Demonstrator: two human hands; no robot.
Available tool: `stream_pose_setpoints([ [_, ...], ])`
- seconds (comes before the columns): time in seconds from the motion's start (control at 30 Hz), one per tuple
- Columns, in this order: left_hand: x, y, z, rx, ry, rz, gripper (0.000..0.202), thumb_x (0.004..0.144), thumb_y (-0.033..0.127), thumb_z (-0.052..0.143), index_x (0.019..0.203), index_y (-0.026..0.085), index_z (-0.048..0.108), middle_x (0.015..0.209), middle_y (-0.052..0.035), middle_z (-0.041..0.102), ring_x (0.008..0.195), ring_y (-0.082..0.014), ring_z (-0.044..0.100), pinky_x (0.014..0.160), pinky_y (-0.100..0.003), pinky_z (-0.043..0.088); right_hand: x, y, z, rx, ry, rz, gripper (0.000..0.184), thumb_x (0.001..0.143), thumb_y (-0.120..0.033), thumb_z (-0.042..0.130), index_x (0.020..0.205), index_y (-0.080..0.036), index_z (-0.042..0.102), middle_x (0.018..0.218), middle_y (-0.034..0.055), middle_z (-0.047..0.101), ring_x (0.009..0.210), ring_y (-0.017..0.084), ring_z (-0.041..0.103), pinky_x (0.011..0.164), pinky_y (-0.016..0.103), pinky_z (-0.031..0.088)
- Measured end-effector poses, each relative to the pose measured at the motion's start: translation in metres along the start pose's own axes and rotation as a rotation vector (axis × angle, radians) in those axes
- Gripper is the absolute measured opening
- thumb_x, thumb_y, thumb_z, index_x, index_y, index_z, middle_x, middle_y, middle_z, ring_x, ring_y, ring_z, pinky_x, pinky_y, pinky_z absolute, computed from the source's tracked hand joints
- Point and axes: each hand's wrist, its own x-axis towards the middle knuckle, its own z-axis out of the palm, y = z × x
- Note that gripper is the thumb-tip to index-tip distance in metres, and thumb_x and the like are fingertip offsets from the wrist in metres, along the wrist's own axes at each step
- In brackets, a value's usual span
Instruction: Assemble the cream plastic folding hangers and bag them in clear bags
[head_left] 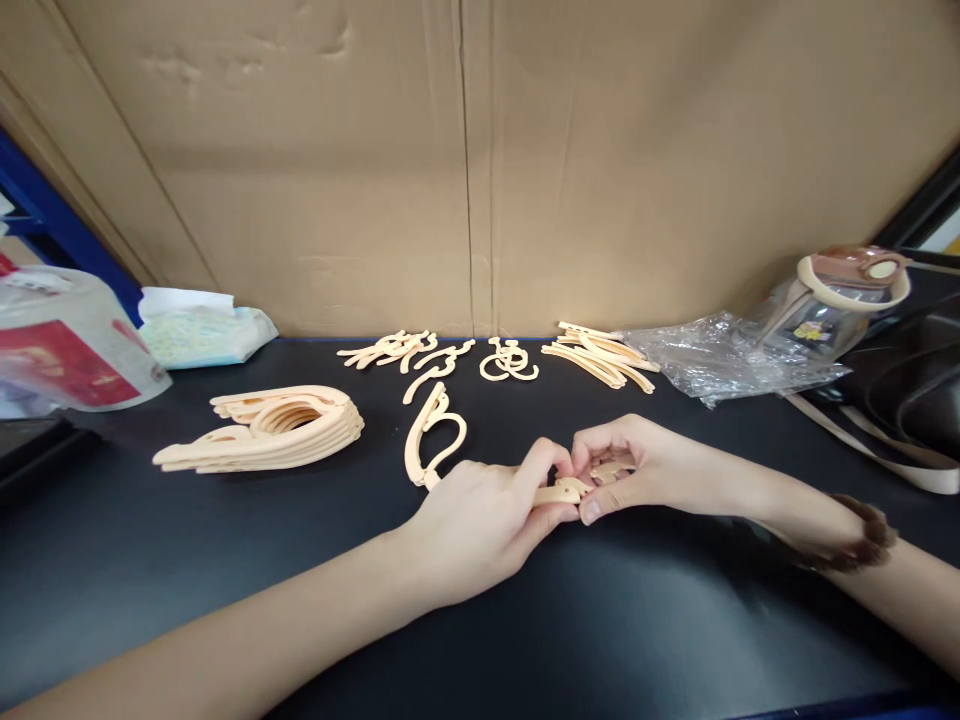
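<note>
My left hand (480, 525) is closed around a beige plastic hanger part (553, 496), whose end shows between thumb and forefinger. Past the back of that hand rises a curved beige arm with a hook (414, 440); whether it joins the held part is hidden. My right hand (634, 465) pinches at the end of the same part, its fingertips almost meeting the left ones. Small beige pieces (611, 470) sit within its curled fingers. Both hands are just above the black tabletop (480, 650).
A stack of folded beige hangers (300, 440) lies left. Along the back are loose beige pieces (397, 348), hooks (510, 360) and long curved arms (600, 355). Clear plastic wrap (712, 355) and a drink bottle (832, 300) are right; a tissue pack (202, 330) is left. Cardboard (337, 180) stands behind.
</note>
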Motion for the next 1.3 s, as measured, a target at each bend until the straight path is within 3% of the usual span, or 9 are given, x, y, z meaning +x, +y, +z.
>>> stream_pose_setpoints([
  [0.2,0.001,-0.002,0.000,-0.037,0.029,-0.022,0.021,0.099,0.037,0.035,0.113,0.023,0.036,0.083,0.0019,0.068,0.061,-0.0178,0.064,0.053,-0.025,0.040,0.001,-0.001,-0.005,-0.099,0.009,-0.017,0.028,0.071,-0.038,0.078,0.081,-0.017,0.062,0.069,-0.0058,0.051,0.065,0.009,0.045,0.061,0.023,0.036],
  [0.4,0.000,-0.002,0.002,-0.076,0.114,-0.049,0.017,0.097,0.036,0.037,0.109,0.024,0.037,0.072,0.0054,0.060,0.056,-0.0152,0.059,0.051,-0.023,0.037,0.001,-0.002,-0.012,-0.058,0.031,-0.020,0.034,0.077,-0.041,0.071,0.101,-0.018,0.065,0.094,0.0029,0.066,0.087,0.016,0.059,0.083,0.032,0.044],
  [0.53,0.001,-0.004,0.003,-0.107,0.151,-0.068,0.018,0.097,0.038,0.037,0.109,0.026,0.037,0.066,0.0069,0.055,0.052,-0.0147,0.055,0.051,-0.023,0.036,0.001,-0.005,-0.010,-0.022,0.060,0.020,0.030,0.074,-0.040,0.075,0.092,-0.017,0.066,0.085,0.0001,0.065,0.078,0.013,0.057,0.078,0.029,0.043],
  [0.9,-0.002,-0.003,-0.002,-0.145,0.057,-0.058,0.015,0.097,0.041,0.034,0.100,0.026,0.036,0.070,0.0057,0.056,0.054,-0.0157,0.055,0.052,-0.024,0.034,-0.001,-0.001,-0.007,0.097,-0.005,-0.022,0.020,0.074,-0.031,0.076,0.084,-0.016,0.066,0.077,-0.0025,0.061,0.069,0.009,0.051,0.069,0.024,0.040],
  [1.3,-0.001,0.001,-0.009,-0.146,-0.026,-0.060,0.012,0.097,0.037,0.038,0.098,0.025,0.040,0.059,0.0076,0.054,0.048,-0.0153,0.053,0.048,-0.022,0.030,-0.002,0.001,0.000,0.044,-0.011,0.005,0.024,0.069,-0.035,0.078,0.080,-0.017,0.066,0.075,-0.0028,0.061,0.068,0.010,0.052,0.067,0.025,0.040],
])
